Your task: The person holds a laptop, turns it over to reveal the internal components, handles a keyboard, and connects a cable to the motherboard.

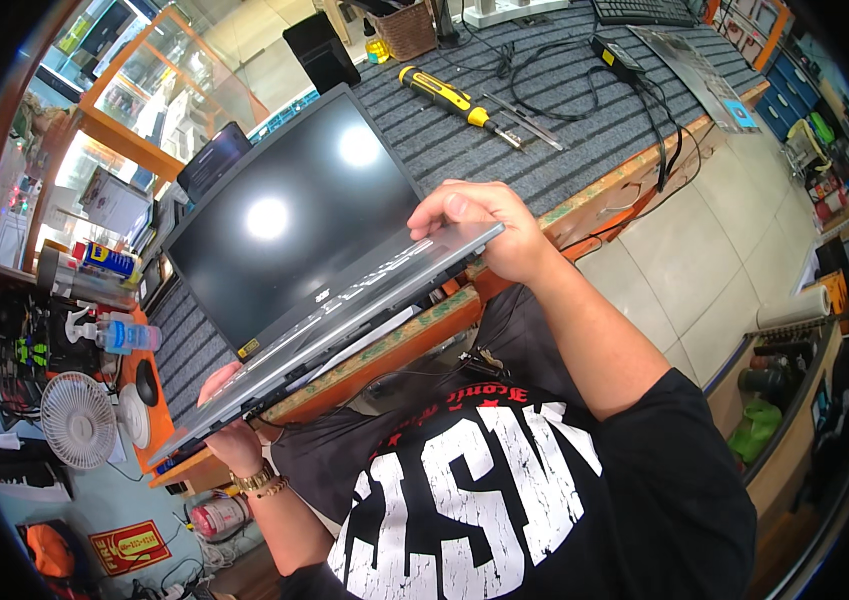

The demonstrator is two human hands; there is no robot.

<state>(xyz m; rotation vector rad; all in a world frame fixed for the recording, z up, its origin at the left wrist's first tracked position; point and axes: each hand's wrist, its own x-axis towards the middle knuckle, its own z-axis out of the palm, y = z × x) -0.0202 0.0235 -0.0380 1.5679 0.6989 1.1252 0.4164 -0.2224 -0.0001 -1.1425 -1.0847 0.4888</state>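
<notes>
An opened laptop (pixel 304 225) with a dark, glossy screen is tilted up at the near edge of the workbench. Its keyboard half is seen almost edge-on, so most of the keys and its underside are hidden. My right hand (pixel 500 228) grips the right corner of that half, thumb and fingers over the top face. At the left corner, my left hand (pixel 234 445) holds the laptop from below, with fingertips showing above the edge. Beyond the screen's right side, a yellow and black screwdriver (pixel 444 95) lies near thin metal tweezers (pixel 526 121).
The bench carries a striped grey mat (pixel 564 165). A black power adapter (pixel 616 60) with trailing cables lies at the back right. On the left are a small white fan (pixel 79 420), a spray bottle (pixel 124 335) and a black mouse (pixel 146 381). A dark stand (pixel 320 52) is behind the screen.
</notes>
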